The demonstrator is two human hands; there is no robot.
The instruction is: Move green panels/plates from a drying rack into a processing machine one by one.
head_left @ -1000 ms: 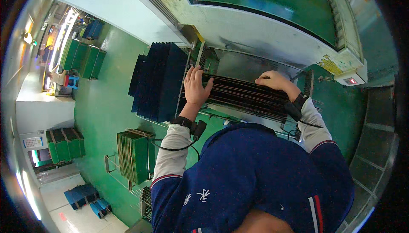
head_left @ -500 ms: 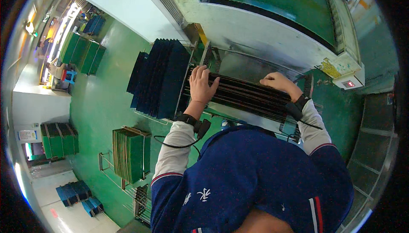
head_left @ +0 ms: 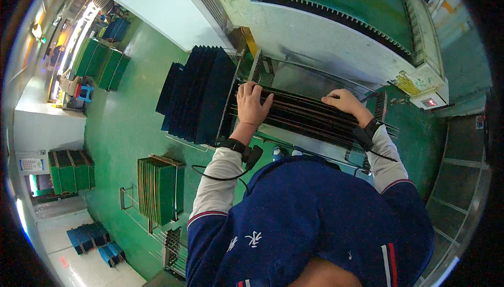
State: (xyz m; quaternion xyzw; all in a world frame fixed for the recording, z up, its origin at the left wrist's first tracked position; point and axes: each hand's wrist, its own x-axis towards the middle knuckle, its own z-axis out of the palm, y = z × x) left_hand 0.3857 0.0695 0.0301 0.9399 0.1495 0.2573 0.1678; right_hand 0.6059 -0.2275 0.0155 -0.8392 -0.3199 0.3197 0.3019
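Both hands: I see my left hand [head_left: 252, 104] and my right hand [head_left: 344, 101] laid on the same batch of dark thin panels [head_left: 310, 116], one at each end.
Left hand: palm down, fingers spread flat over the left end of the panels — pressing or steadying, not closed around anything.
Right hand: fingers curled over the top edges at the right end; whether it pinches a single panel I cannot tell.
Where the panels are: standing on edge, packed side by side in a metal rack [head_left: 315, 140] straight in front of me, just below the big grey-and-green machine [head_left: 336, 30].
Done so far, as I judge it: the rack looks well filled from one hand to the other, so the batch seems gathered and roughly squared.
Left to do, as I judge it: neither hand has lifted anything clear — the batch sits in the rack, so any moving of it is not yet done.
To my left: a stack of dark blue trays [head_left: 197, 93] on edge, just beside the rack.
Further left: a cart of green boards [head_left: 160, 190] on the green floor [head_left: 126, 124], well apart from my hands.
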